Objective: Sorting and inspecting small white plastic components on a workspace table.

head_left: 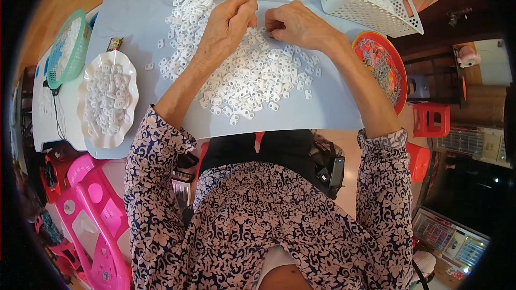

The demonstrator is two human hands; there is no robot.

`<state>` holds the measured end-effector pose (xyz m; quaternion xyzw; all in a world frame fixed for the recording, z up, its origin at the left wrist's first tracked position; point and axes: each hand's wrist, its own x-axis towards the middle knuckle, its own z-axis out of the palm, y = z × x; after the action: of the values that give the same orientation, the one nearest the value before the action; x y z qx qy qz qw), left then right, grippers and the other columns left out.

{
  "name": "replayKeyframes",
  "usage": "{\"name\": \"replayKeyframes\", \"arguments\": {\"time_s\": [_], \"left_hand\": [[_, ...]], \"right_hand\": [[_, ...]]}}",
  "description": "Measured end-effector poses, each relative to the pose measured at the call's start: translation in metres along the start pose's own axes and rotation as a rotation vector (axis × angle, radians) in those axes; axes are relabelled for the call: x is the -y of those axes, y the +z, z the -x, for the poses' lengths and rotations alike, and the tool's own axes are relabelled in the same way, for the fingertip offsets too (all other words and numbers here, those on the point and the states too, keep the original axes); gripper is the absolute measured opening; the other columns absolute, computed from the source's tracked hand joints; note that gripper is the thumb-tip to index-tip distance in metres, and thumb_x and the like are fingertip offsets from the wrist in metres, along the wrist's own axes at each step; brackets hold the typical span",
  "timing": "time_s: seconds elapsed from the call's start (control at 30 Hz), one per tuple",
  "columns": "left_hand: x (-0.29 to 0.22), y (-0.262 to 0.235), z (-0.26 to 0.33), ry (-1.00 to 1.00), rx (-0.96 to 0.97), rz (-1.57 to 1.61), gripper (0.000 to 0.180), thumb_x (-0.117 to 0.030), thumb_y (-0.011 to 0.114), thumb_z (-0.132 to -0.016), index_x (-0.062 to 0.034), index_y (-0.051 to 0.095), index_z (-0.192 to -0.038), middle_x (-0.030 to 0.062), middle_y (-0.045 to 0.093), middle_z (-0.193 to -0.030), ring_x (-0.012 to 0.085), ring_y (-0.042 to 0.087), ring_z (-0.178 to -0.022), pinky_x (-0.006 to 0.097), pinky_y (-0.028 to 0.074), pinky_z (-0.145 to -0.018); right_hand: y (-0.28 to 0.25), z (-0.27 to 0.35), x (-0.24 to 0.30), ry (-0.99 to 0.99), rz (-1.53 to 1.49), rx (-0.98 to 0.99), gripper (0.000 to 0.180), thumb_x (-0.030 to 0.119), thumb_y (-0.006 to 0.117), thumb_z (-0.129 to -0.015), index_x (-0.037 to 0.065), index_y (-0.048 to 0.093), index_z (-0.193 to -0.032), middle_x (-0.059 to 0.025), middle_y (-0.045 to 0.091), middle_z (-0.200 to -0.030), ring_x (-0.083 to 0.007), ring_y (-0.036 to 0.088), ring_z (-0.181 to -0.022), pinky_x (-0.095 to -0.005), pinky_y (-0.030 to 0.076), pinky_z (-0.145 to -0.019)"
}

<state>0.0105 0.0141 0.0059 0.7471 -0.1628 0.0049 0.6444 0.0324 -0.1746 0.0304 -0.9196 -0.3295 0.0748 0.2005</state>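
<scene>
Many small white oval plastic pieces with holes (252,80) lie heaped on the pale blue table (333,104) under and in front of my forearms. Over the far side of this heap is my left hand (231,21), its fingers curled closed; what they pinch, if anything, is hidden. My right hand (301,24) faces it a short gap away, thumb and fingers pressed together, and I cannot make out anything between them. Another thick band of the white pieces (188,8) runs along the far left, beside my left hand.
At left stand a scalloped white dish (88,123) of white pieces and a green basket (80,56). A small dark packet (114,44) lies nearby. On the right are a white perforated basket (371,13) and a red bowl (400,70) holding small grey metal-looking parts. Pink chair (88,220), lower left.
</scene>
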Motion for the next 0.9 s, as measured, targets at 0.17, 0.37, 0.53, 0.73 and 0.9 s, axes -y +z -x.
{"name": "replayKeyframes", "arguments": {"time_s": [0.17, 0.37, 0.53, 0.73, 0.9], "left_hand": [[0.006, 0.003, -0.001, 0.101, -0.039, 0.049, 0.022, -0.022, 0.046, -0.092, -0.0039, 0.057, -0.087, 0.0007, 0.054, -0.066, 0.0059, 0.041, -0.056, 0.023, 0.035, -0.051], [0.004, 0.002, 0.001, 0.07, -0.033, 0.034, 0.021, -0.02, 0.047, -0.091, -0.0024, 0.057, -0.086, 0.0007, 0.055, -0.066, 0.0058, 0.042, -0.056, 0.023, 0.035, -0.051], [-0.004, 0.007, 0.005, 0.048, 0.016, 0.017, 0.019, -0.016, 0.048, -0.09, -0.0006, 0.057, -0.085, 0.0017, 0.055, -0.067, 0.0066, 0.043, -0.058, 0.023, 0.036, -0.052], [-0.005, 0.008, 0.006, 0.033, 0.016, 0.044, 0.016, -0.014, 0.049, -0.089, 0.0008, 0.056, -0.084, 0.0024, 0.055, -0.066, 0.0076, 0.045, -0.059, 0.024, 0.038, -0.053], [-0.002, 0.009, 0.006, 0.005, 0.017, 0.015, 0.016, -0.013, 0.05, -0.089, 0.0014, 0.055, -0.085, 0.0026, 0.055, -0.065, 0.0075, 0.045, -0.059, 0.025, 0.039, -0.053]], "right_hand": [[0.003, 0.004, -0.002, 0.023, -0.026, -0.032, 0.017, 0.006, 0.062, -0.073, -0.003, 0.064, -0.087, -0.0145, 0.067, -0.08, -0.0253, 0.064, -0.072, -0.0331, 0.05, -0.069], [0.005, 0.011, -0.006, 0.211, -0.521, -0.243, 0.015, 0.01, 0.065, -0.081, -0.003, 0.064, -0.09, -0.0061, 0.065, -0.075, -0.0108, 0.056, -0.063, -0.0237, 0.047, -0.061], [0.01, 0.012, 0.002, 0.308, -1.056, -0.396, 0.013, 0.013, 0.063, -0.088, 0.0, 0.064, -0.092, -0.0025, 0.064, -0.078, -0.0069, 0.055, -0.066, -0.0203, 0.046, -0.06], [0.021, 0.01, 0.014, 0.219, -1.099, -0.479, 0.012, 0.01, 0.065, -0.086, 0.0, 0.066, -0.092, -0.0026, 0.065, -0.076, -0.0063, 0.057, -0.066, -0.0197, 0.047, -0.06], [0.019, 0.01, 0.014, 0.169, -0.91, -0.509, 0.011, 0.008, 0.064, -0.085, -0.001, 0.066, -0.09, -0.0012, 0.064, -0.074, -0.005, 0.055, -0.066, -0.0197, 0.046, -0.06]]}}
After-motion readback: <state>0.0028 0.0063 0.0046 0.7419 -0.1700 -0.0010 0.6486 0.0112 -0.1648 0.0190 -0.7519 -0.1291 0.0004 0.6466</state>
